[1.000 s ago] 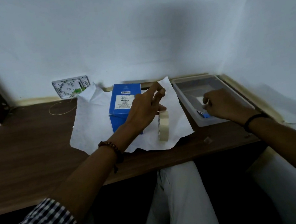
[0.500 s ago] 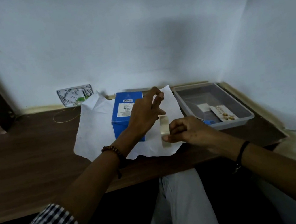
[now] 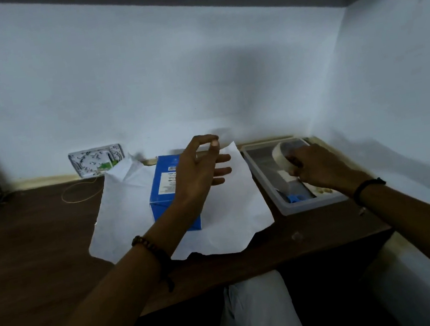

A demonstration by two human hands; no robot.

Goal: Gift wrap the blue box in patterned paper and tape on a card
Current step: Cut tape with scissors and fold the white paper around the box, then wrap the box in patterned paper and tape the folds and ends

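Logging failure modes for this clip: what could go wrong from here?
1. The paper lies flat, unfolded under the box; neither hand holds it, so it may slide when folding starts.
2. The left hand pinches thumb to forefinger over the box; if that is tape, too small to see, it could curl onto itself.
3. The right hand has its grip on the roll over the tray; dropped there, it may land on the blue tool.

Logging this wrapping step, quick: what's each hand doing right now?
Left hand: thumb and forefinger pinched above the blue box; whether they hold anything cannot be told.
Right hand: holding the tape roll over the tray.
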